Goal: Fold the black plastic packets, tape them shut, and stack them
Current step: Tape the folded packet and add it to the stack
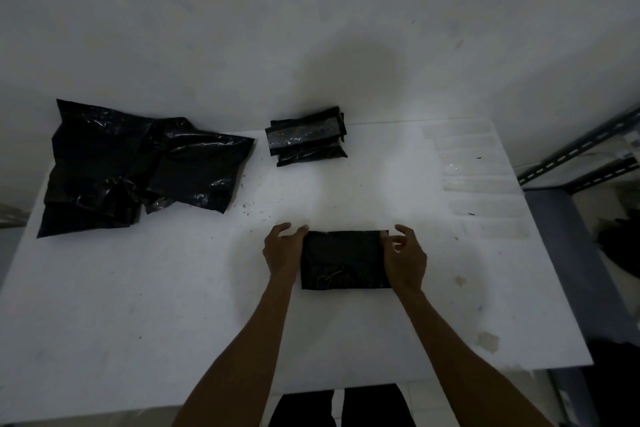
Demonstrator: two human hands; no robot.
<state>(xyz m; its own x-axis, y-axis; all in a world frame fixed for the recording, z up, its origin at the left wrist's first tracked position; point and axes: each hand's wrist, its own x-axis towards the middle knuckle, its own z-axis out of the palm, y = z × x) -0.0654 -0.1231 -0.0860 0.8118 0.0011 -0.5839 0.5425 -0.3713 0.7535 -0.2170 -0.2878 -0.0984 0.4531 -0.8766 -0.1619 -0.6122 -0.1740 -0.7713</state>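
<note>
A folded black plastic packet (343,260) lies flat on the white table (173,288), near its front middle. My left hand (282,251) holds the packet's left edge, thumb and fingertips at its far left corner. My right hand (405,258) holds the right edge, fingers curled at the far right corner. A loose heap of unfolded black packets (135,166) spreads over the table's left side. At the back centre stands a small stack of folded, taped packets (306,137), with a shiny tape strip across the top one.
Several clear tape strips (481,184) are stuck in a column along the table's right side. A grey metal shelf frame (581,163) stands just past the right edge. The white wall rises behind the table.
</note>
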